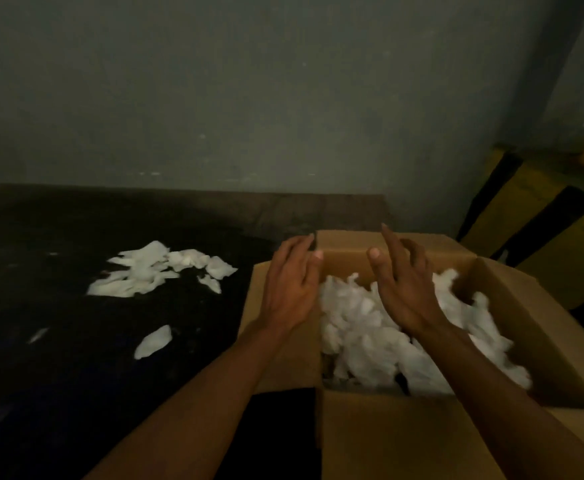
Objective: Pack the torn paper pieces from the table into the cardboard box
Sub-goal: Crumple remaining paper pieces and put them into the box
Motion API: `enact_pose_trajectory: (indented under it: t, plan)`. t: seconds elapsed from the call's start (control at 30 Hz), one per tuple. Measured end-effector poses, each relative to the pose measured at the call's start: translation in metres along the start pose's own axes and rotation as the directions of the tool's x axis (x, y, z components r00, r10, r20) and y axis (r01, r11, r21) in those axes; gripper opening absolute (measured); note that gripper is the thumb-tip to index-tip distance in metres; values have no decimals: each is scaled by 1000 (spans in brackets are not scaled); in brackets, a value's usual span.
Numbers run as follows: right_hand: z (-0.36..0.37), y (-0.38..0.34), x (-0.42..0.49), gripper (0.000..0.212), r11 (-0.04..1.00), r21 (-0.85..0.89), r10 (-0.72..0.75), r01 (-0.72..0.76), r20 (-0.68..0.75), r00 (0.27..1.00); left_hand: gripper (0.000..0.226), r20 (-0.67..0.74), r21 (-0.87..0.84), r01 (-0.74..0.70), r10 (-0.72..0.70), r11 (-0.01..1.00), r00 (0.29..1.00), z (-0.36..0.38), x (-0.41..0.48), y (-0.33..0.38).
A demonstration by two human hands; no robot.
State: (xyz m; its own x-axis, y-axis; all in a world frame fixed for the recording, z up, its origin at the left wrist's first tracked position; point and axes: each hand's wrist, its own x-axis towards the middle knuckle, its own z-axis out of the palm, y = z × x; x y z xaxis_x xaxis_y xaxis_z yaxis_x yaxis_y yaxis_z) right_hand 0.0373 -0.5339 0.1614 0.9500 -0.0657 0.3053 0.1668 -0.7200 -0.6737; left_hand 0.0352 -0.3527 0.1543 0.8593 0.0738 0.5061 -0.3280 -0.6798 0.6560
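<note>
An open cardboard box (380, 434) stands at the right of the dark table, its flaps spread out. White torn paper (363, 327) fills much of its inside. My left hand (290, 285) hovers over the box's left flap, fingers straight and empty. My right hand (401, 285) is above the paper in the box, fingers spread and holding nothing. A heap of torn paper pieces (158, 271) lies on the table to the left. A single piece (153, 341) lies nearer to me, and a small scrap (38, 335) is further left.
The dark table (58, 375) reaches back to a grey-green wall (249, 98). Yellow and black striped panels (533, 216) lean at the right behind the box.
</note>
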Motion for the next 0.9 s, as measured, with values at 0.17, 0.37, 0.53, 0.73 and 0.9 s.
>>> enact_pose_trajectory:
  t: [0.17,0.37,0.53,0.73,0.9]
  plan:
    - [80,-79,5,58,981,130,-164,147,128,978,45,-94,75,132,-125,988,988,-78,-4,-74]
    - [193,-170,5,59,973,168,-199,155,289,937,43,-191,81,221,-203,972,960,-173,-15,-183]
    - [311,-224,17,57,983,160,-140,95,302,943,42,-112,86,238,-228,967,967,-225,9,-304]
    - [427,-254,25,62,993,114,-6,-36,350,937,45,5,96,268,-270,959,963,-257,28,-440]
    - [478,-265,35,61,997,41,40,-59,364,931,45,73,86,280,-286,956,955,-261,49,-498]
